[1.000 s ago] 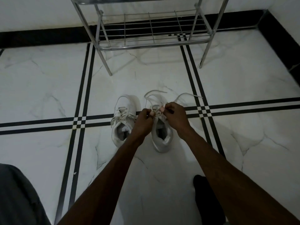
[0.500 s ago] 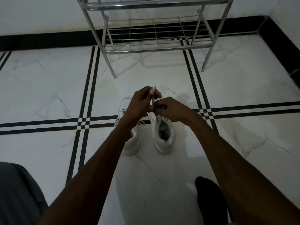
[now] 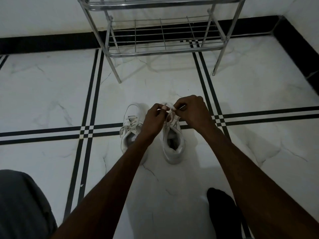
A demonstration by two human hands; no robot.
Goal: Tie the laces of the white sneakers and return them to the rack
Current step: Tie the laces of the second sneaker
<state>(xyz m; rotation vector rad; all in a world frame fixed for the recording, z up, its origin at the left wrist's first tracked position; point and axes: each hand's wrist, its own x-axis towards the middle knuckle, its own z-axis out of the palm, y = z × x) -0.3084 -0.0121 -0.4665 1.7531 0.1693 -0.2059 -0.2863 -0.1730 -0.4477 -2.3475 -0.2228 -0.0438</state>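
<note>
Two white sneakers stand side by side on the marble floor, toes pointing away from me. The left sneaker has its laces crossed and lying loosely over the tongue. Over the right sneaker, my left hand and my right hand each pinch a piece of its white lace. The hands are close together above the toe end, and the lace runs taut down to the eyelets. The toe of the right sneaker is hidden behind my hands.
A metal shoe rack stands against the wall just beyond the sneakers, its lower wire shelf bare. A dark sock-covered foot rests at the lower right, and a grey-clad knee at the lower left.
My hands rose with the lace held between them, then came back down and forward over the right sneaker's toe, still pinching the lace. The long loose ends seen on the floor earlier are gathered up.
</note>
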